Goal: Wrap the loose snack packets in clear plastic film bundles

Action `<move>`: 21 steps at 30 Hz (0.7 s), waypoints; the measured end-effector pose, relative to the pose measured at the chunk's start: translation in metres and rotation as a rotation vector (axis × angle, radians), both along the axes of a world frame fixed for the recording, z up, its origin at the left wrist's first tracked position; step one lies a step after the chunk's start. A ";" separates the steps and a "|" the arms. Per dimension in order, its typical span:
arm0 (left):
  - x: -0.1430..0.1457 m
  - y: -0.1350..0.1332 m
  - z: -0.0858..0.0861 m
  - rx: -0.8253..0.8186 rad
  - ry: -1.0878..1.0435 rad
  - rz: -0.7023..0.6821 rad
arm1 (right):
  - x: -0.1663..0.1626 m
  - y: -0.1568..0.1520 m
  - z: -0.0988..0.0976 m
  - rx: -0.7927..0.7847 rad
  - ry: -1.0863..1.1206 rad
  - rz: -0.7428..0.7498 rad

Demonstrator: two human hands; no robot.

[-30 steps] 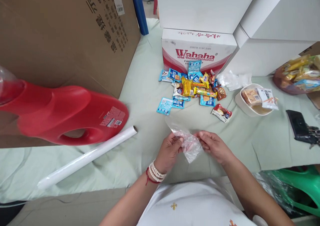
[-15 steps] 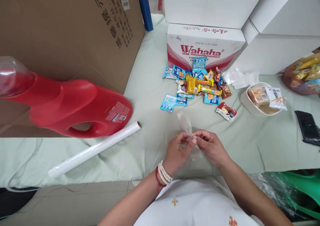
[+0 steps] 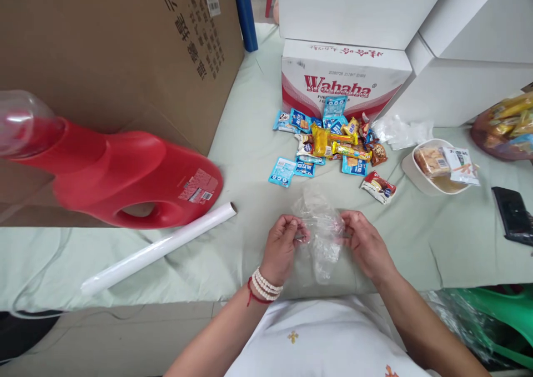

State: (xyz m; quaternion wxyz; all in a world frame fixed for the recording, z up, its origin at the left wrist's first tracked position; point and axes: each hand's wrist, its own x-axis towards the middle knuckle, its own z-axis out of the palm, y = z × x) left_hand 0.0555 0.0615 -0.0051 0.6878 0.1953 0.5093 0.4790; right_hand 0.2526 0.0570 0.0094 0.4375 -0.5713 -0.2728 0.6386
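Both hands are pinching a clear plastic bag [image 3: 320, 230] just above the surface [image 3: 233, 160]: my left hand [image 3: 282, 246] grips its left edge, my right hand [image 3: 363, 242] its right edge, and they sit a little apart with the thin film stretched and crumpled between them. I judge I am working the mouth of the bag open; whether it has parted yet I cannot tell through the creases. The next move calls for rubbing the two layers apart with my fingertips and keeping the rim spread wide.

To my left lies a white roll [image 3: 160, 247], and beyond it a red jug [image 3: 125, 180] on its side against a big cardboard box [image 3: 104, 49]. Ahead of the bag, well apart from it, is a pile of snack packets [image 3: 328, 144] in front of a Wahaha carton [image 3: 345, 80]. To the right stand a white bowl [image 3: 410, 171] with packets in it and a dark phone [image 3: 514, 213].
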 end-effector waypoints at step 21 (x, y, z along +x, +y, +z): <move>0.006 -0.010 -0.004 0.058 0.048 0.038 | -0.040 0.003 -0.017 0.172 -0.440 0.306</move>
